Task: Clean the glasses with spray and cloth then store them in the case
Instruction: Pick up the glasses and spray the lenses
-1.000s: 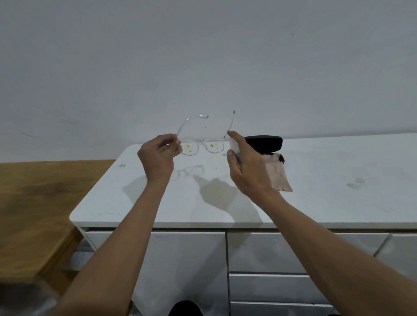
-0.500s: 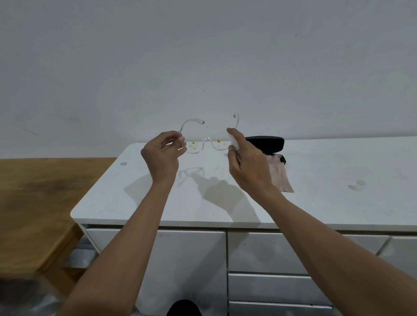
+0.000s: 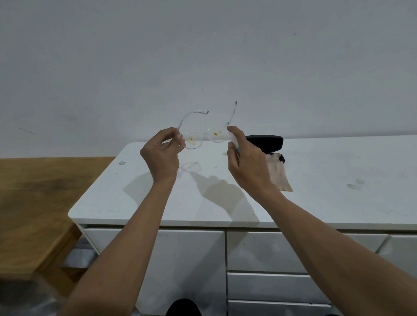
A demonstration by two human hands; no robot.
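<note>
The clear-framed glasses (image 3: 205, 136) are held up in the air above the back of the white desk (image 3: 324, 176), temples unfolded and pointing away toward the wall. The left hand (image 3: 161, 153) pinches the frame at its left corner, thumb and fingers curled onto the hinge area. The right hand (image 3: 246, 160) is curled around a small spray bottle (image 3: 234, 142), whose pale body and a bit of blue show beside the fingers, with the forefinger up at the top, right next to the right lens.

Both lenses carry yellow-orange spots, so the cleaning proper looks barely begun; I judge this to be the spraying step, or just ahead of it. No droplets or mist can be made out, so whether any spray has landed cannot be told.

The beige cleaning cloth (image 3: 279, 176) lies flat on the desk behind the right hand, not picked up. The black glasses case (image 3: 265, 141) sits just beyond it, touching or overlapping the cloth's far end; it appears open.

Left to do, as I read it: wet both lenses, put the bottle down, wipe with the cloth, fold the temples and put the glasses in the case.
</note>
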